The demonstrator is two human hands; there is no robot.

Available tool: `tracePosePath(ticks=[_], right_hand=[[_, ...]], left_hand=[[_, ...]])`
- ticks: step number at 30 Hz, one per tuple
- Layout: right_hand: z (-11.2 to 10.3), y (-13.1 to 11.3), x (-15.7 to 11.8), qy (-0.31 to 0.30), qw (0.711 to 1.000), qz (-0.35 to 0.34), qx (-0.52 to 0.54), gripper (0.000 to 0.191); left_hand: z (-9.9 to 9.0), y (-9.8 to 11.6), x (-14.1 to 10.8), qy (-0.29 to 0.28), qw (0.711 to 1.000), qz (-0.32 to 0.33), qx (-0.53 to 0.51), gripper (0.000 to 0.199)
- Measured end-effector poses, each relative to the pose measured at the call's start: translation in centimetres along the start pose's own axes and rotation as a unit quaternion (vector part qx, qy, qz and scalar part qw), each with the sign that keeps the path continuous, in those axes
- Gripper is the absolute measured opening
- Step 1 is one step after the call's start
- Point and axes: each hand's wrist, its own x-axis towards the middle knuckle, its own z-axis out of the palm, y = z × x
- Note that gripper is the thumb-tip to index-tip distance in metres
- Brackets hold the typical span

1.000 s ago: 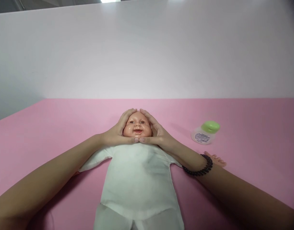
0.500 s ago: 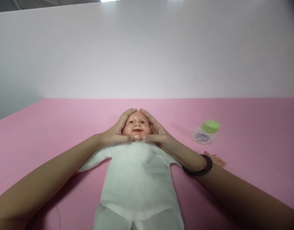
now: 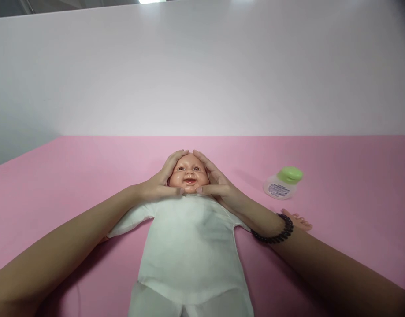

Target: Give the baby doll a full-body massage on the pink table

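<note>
A baby doll [image 3: 192, 242] with a soft white cloth body lies on its back, face up. My left hand [image 3: 161, 180] cups the left side of its hard plastic head [image 3: 189, 171], fingers reaching up to the forehead and thumb lying under the chin. On the opposite side my right hand [image 3: 218, 180] mirrors this hold, its thumb also at the chin. The fingertips of both hands nearly meet above the forehead. Most of the doll's arms is covered by my forearms; one plastic doll hand [image 3: 298, 219] shows beyond my right wrist.
The doll rests on a pink table surface [image 3: 337, 185]. A clear bottle with a green cap [image 3: 283, 182] stands to the right of the doll's head. A white wall panel [image 3: 202, 79] rises behind the table's far edge. A dark coiled band [image 3: 276, 233] circles my right wrist.
</note>
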Motion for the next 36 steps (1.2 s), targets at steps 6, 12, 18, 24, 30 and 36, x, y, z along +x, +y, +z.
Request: tracePosePath(ticks=[6, 12, 18, 24, 30, 36], right_hand=[[0.23, -0.17, -0.14, -0.006, 1.0, 0.0, 0.016, 0.09], [0.16, -0.2, -0.1, 0.002, 0.999, -0.018, -0.03, 0.096], [0.17, -0.32, -0.19, 0.008, 0.999, -0.008, -0.049, 0.097], [0.01, -0.11, -0.14, 0.015, 0.999, -0.001, -0.031, 0.096], [0.08, -0.06, -0.17, 0.021, 0.998, -0.021, -0.064, 0.094], [0.47, -0.48, -0.38, 0.014, 0.998, -0.009, -0.062, 0.099]], left_hand=[[0.1, 0.07, 0.05, -0.005, 1.0, 0.006, -0.009, 0.1], [0.42, 0.04, 0.22, 0.016, 0.999, 0.027, 0.019, 0.108], [0.27, -0.05, 0.19, 0.01, 0.999, 0.025, 0.034, 0.106], [-0.16, -0.35, -0.06, -0.012, 0.999, 0.022, 0.023, 0.106], [-0.22, -0.43, 0.0, -0.015, 0.999, 0.026, 0.016, 0.104], [0.39, 0.07, 0.25, 0.012, 0.999, 0.028, 0.016, 0.106]])
